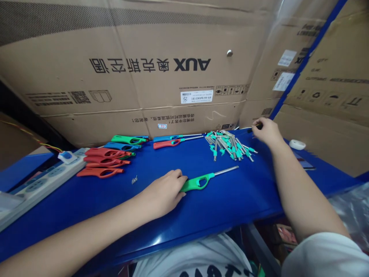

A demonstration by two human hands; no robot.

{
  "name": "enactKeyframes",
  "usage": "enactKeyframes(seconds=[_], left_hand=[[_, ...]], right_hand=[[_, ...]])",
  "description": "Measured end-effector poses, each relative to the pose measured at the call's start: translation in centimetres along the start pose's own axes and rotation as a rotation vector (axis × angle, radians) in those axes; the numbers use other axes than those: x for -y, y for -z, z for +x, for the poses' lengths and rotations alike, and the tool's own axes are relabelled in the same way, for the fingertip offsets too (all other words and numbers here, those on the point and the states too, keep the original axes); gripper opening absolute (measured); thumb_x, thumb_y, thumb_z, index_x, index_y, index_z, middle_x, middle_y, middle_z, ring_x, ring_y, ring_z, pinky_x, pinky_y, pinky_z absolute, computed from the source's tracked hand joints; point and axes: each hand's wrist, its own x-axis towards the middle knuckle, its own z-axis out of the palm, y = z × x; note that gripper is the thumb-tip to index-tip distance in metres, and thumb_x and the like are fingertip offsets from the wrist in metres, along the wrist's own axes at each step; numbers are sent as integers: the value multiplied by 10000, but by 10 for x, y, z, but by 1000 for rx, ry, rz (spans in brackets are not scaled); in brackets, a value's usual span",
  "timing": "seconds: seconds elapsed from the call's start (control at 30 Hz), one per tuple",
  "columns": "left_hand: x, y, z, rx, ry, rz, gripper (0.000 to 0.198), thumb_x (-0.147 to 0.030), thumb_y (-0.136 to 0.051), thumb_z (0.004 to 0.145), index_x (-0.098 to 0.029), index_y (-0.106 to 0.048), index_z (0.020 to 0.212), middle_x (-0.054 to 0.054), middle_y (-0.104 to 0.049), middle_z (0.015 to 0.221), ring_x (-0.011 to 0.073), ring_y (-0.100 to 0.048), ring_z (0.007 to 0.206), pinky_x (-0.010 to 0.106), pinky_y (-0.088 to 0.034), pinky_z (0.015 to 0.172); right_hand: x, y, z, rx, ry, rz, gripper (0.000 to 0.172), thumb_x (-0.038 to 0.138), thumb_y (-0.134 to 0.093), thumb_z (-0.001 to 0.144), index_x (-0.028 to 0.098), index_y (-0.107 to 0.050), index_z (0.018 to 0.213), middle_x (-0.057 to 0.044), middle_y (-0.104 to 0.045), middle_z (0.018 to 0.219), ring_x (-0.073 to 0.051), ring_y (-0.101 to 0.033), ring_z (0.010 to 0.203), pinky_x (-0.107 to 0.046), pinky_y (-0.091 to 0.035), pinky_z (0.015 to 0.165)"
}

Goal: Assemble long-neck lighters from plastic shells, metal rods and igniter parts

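Note:
My left hand (pixel 163 194) rests on the blue table (pixel 230 192), its fingers closed on the handle end of a green long-nosed lighter (pixel 201 181) whose metal tube points right. My right hand (pixel 266 130) reaches to the far right edge of the table, fingers pinched on a small dark object (pixel 257 126) that I cannot make out. Just left of that hand lies a heap of metal tubes with teal fittings (pixel 229 145).
Red, blue and green lighter bodies (pixel 106 161) are piled at the left, with two assembled lighters (pixel 173 140) behind. A white power strip (pixel 37 184) lies at far left, small screws (pixel 134 179) near the middle, a white object (pixel 296 144) at right. Cardboard boxes (pixel 161 65) wall the back.

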Motion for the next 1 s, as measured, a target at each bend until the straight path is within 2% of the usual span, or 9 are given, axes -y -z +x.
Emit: enactKeyframes(seconds=[0.07, 0.13, 0.27, 0.4, 0.5, 0.57, 0.67, 0.77, 1.0], left_hand=[[3, 6, 6, 46, 0, 18, 264, -162, -622, 869, -171, -694, 1122, 122, -639, 1050, 301, -663, 967, 372, -537, 800], [11, 14, 11, 92, 8, 19, 238, -149, -609, 861, -180, -707, 1076, 105, -639, 1026, 275, -673, 914, 348, -529, 767], [41, 33, 23, 77, -23, -25, 238, -187, -641, 820, -214, -730, 1040, 68, -654, 1004, 239, -676, 882, 317, -523, 791], [82, 53, 41, -32, -50, 3, 241, -194, -625, 795, -215, -740, 1006, 67, -677, 1011, 248, -666, 933, 327, -525, 856], [112, 60, 58, -196, 31, 43, 309, -262, -616, 831, -194, -708, 1117, 88, -652, 1077, 267, -646, 1003, 377, -514, 943], [130, 58, 69, -284, 86, 55, 344, -262, -592, 842, -157, -686, 1156, 117, -629, 1126, 290, -619, 1087, 407, -491, 1006], [153, 48, 84, -334, 139, 55, 380, -243, -562, 844, -135, -660, 1195, 141, -594, 1174, 312, -590, 1150, 441, -477, 1039], [170, 38, 96, -351, 166, 52, 371, -219, -568, 820, -151, -669, 1171, 120, -598, 1105, 299, -607, 1109, 435, -486, 1031], [185, 26, 114, -367, 166, 66, 361, -186, -565, 806, -128, -682, 1142, 143, -625, 1114, 307, -596, 1151, 435, -479, 1056]], right_hand=[[-6, -6, 0, 139, -52, -4, 84, 89, -599, 787, 164, -635, 787, -114, -684, 726, -174, -658, 625, -327, -524, 692], [-10, -12, -1, 279, -74, -27, 91, 84, -642, 756, 145, -676, 815, -91, -687, 678, -159, -634, 538, -308, -511, 619], [-15, -19, -3, 458, -61, -118, 226, 114, -722, 667, 161, -745, 887, -107, -749, 843, -254, -713, 748, -352, -553, 727], [-20, -22, 0, 535, -35, -188, 319, 187, -692, 722, 163, -743, 1036, -142, -759, 1043, -324, -713, 973, -404, -556, 876], [-22, -22, 1, 574, -6, -214, 351, 232, -656, 765, 151, -725, 1099, -157, -746, 1133, -337, -706, 1031, -415, -554, 922], [-22, -22, 1, 593, 12, -225, 358, 261, -647, 776, 162, -718, 1112, -148, -743, 1159, -339, -705, 1054, -414, -558, 931], [-23, -22, 1, 611, 33, -236, 354, 289, -642, 783, 181, -712, 1112, -136, -740, 1180, -345, -698, 1090, -414, -561, 942], [-24, -23, 2, 620, 42, -243, 354, 296, -636, 787, 192, -709, 1118, -137, -739, 1185, -353, -697, 1093, -427, -562, 945], [-26, -26, 3, 635, 41, -257, 420, 329, -630, 797, 168, -685, 1181, -161, -722, 1214, -355, -695, 1100, -422, -566, 936]])
